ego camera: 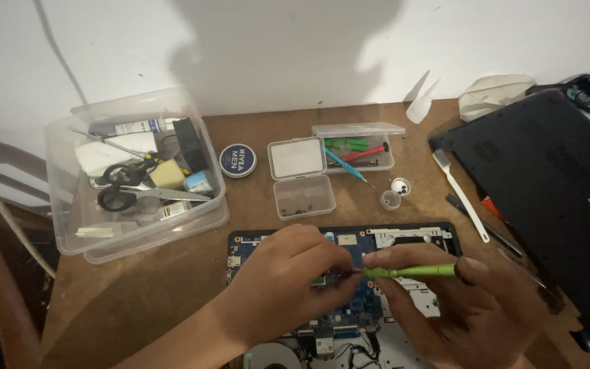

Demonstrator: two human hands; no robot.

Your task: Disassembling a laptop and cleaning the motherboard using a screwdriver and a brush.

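Head view: right hand point(472, 307) clamped on green screwdriver point(411, 271), tip over opened laptop point(349, 287) at table's point(138, 294) near edge. Left hand point(288, 280) fingertips pinched together at tip, possibly steadying it. 2 small clear boxes point(302, 178) behind.

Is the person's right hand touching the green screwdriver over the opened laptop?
Touching. The head view shows the right hand with its fingers wrapped around the green screwdriver, thumb laid along its handle, above the opened laptop.

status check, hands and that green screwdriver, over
Right hand grips green screwdriver. Left hand pinches its tip over the opened laptop board. Nothing blocking.
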